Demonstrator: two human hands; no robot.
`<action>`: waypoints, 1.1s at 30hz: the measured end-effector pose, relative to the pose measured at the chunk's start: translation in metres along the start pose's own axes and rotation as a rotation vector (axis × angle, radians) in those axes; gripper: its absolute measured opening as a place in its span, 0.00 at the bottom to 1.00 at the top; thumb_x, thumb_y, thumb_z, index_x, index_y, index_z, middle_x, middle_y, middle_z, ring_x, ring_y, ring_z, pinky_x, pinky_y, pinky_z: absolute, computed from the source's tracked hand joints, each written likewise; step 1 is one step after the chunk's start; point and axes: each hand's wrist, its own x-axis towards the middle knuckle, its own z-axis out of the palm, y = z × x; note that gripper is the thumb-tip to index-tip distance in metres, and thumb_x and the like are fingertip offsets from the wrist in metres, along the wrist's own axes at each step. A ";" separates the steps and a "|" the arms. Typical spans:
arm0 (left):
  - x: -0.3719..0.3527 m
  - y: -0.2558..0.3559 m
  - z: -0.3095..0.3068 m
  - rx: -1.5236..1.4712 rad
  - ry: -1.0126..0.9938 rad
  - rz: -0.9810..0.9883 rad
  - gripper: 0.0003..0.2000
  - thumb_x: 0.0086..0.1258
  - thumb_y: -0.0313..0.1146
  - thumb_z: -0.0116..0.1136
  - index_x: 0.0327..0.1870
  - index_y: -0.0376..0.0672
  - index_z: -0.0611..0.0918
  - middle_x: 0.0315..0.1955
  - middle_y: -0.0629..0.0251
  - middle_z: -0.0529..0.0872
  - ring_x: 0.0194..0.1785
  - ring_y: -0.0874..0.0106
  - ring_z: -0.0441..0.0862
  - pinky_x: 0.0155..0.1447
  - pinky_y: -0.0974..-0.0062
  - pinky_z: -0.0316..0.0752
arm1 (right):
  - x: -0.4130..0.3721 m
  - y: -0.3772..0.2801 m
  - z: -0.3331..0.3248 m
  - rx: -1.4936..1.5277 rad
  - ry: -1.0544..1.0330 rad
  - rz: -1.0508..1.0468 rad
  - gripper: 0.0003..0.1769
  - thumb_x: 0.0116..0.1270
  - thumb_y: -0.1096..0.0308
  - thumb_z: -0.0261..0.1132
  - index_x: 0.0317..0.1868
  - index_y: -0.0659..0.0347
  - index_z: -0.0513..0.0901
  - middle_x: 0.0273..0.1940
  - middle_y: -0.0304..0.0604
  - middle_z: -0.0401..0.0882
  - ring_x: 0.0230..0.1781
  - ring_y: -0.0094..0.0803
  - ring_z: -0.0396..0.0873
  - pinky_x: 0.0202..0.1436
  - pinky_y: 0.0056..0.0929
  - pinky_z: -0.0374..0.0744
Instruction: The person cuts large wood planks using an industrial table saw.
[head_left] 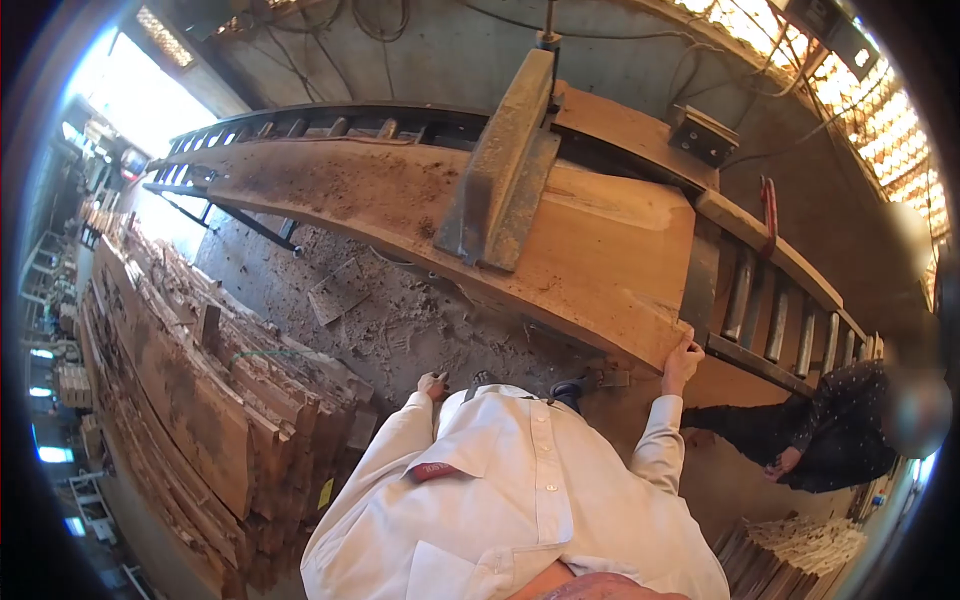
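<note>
A broad wooden slab point(600, 235) with sawdust on it lies along the roller conveyor point(790, 320). My right hand point(683, 362) is closed on the slab's near right corner, its fingers on the edge. At my left side hangs my left hand point(433, 386), away from the slab. Its fingers look curled, and whether anything is in them is too small to make out. A heavy, dusty metal machine frame point(505, 170) crosses above the slab.
To the left rises a stack of rough boards point(190, 400). Debris and a loose board piece point(338, 291) lie on the floor. A person in dark clothes point(840, 430) is close on the right, near a wood pile point(790, 550). A red clamp-like part point(768, 215) stands on the conveyor rail.
</note>
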 end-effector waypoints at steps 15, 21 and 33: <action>0.013 -0.013 -0.028 0.151 -0.041 0.155 0.22 0.74 0.50 0.62 0.41 0.33 0.87 0.35 0.53 0.93 0.36 0.64 0.92 0.44 0.68 0.84 | 0.001 0.002 0.002 0.032 0.048 0.020 0.39 0.74 0.31 0.57 0.56 0.65 0.76 0.52 0.59 0.84 0.56 0.54 0.82 0.60 0.46 0.78; -0.010 -0.008 -0.037 0.456 -0.068 0.179 0.23 0.72 0.50 0.62 0.43 0.34 0.89 0.36 0.53 0.93 0.43 0.61 0.92 0.50 0.65 0.82 | 0.005 0.005 0.004 0.023 0.056 -0.013 0.39 0.74 0.31 0.57 0.55 0.65 0.77 0.51 0.58 0.84 0.55 0.53 0.82 0.60 0.45 0.77; 0.024 -0.006 -0.020 0.064 -0.235 0.149 0.18 0.74 0.41 0.65 0.54 0.35 0.83 0.40 0.53 0.91 0.39 0.61 0.91 0.42 0.66 0.85 | 0.004 0.004 0.003 0.022 0.067 0.005 0.38 0.73 0.31 0.58 0.55 0.64 0.77 0.51 0.61 0.84 0.57 0.56 0.82 0.62 0.47 0.77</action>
